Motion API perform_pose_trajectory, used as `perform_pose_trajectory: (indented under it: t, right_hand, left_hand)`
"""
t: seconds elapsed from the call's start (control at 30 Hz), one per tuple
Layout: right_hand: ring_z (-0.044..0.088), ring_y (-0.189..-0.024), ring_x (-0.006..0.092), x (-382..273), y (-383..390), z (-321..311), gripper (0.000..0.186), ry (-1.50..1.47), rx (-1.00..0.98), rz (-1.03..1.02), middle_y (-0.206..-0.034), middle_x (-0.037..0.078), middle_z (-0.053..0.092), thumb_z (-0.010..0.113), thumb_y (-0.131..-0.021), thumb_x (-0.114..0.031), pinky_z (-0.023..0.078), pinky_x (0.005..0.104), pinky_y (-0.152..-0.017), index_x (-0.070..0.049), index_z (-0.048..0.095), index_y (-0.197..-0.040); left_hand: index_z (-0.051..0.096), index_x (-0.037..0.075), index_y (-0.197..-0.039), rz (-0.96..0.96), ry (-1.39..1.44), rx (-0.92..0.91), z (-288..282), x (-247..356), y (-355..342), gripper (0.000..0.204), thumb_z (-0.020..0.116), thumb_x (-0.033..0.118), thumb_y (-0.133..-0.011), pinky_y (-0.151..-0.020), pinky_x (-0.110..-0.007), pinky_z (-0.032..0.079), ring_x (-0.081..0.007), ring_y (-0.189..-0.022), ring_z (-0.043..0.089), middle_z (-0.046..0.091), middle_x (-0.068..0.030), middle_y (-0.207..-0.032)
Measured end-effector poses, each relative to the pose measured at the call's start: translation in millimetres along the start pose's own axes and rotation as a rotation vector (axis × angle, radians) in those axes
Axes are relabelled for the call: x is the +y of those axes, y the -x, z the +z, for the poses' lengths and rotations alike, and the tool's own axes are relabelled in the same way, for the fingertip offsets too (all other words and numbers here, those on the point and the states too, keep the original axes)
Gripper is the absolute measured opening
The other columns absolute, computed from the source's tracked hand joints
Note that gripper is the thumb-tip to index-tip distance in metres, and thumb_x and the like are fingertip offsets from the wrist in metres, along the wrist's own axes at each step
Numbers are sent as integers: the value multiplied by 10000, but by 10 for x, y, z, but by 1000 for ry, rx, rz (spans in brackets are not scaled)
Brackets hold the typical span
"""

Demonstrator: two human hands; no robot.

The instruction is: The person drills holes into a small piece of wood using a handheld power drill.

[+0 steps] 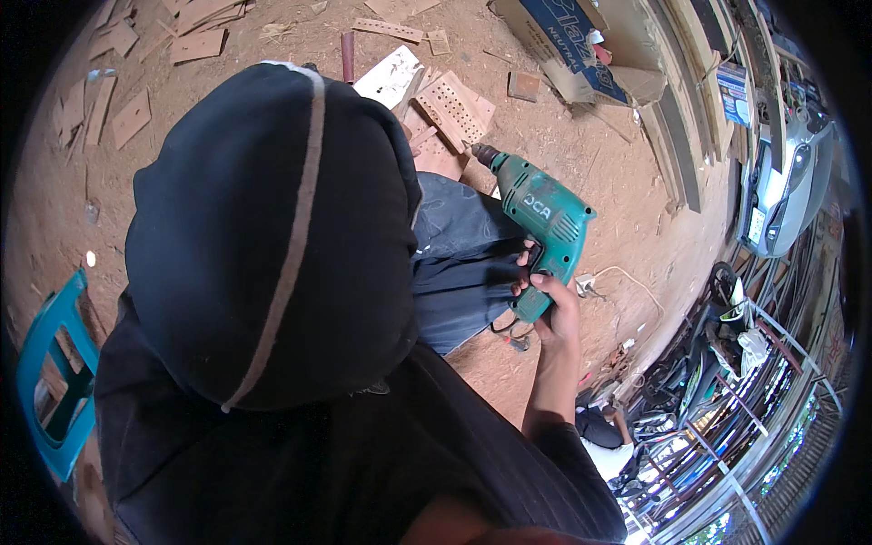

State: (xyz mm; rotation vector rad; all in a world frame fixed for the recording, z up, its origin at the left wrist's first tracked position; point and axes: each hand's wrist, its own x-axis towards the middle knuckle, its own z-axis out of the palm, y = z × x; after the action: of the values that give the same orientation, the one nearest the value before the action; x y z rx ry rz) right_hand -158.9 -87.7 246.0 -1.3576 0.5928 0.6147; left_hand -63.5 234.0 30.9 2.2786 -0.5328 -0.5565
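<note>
The right hand (559, 304) was wrapped firmly around the handle of the green drill (549, 209), with the fingers bent near its trigger. The left hand was not visible, so I could not tell what it held. The drill was above the dusty ground (658, 241), just beside the dark trousers (468, 295), and its chuck (490, 156) pointed toward the perforated board (450, 107). The bit ended close to the edge of this board; whether it touched, I could not say.

In my judgement, the first danger was a slip. The board lay over other loose flat pieces (440, 163) and no clamp could be seen, so under one-sided pressure it could turn or slide. A bit placed too near the edge might also jump off or split the wood. If the drill was leaned during pressing, the bit could bend, or the hole could come out crooked.

The trousers were near the chuck, and a loose fold might be caught by it. The dark wires (515, 342) below the hand could perhaps be pulled by a wide movement. Finally, the large rounded form in black cloth (213, 227), which looked like a covered head, leaned near the work, where chips could fly.
</note>
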Motion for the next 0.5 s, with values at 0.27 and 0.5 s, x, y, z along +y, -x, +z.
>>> perform_pose_trajectory:
  t: [0.27,0.5]
  right_hand:
    - [614,-723,221,21,50,28,550,-98,-39,144,-928,178,658,623,-824,-150,558,403,-703,45,508,-1326]
    - [605,-571,230,180,9,172,325,-11,117,70,-773,172,658,604,-896,-209,531,372,-555,30,590,-1115]
  left_hand:
    - [711,-13,-825,-5,-11,-7,7,27,-16,483,592,438,-949,-693,-514,507,-427,-712,661,658,-244,-737]
    - [710,-10,-808,-29,-27,8,39,7,-49,505,582,455,-955,-664,-504,505,-417,-683,657,647,-234,-693]
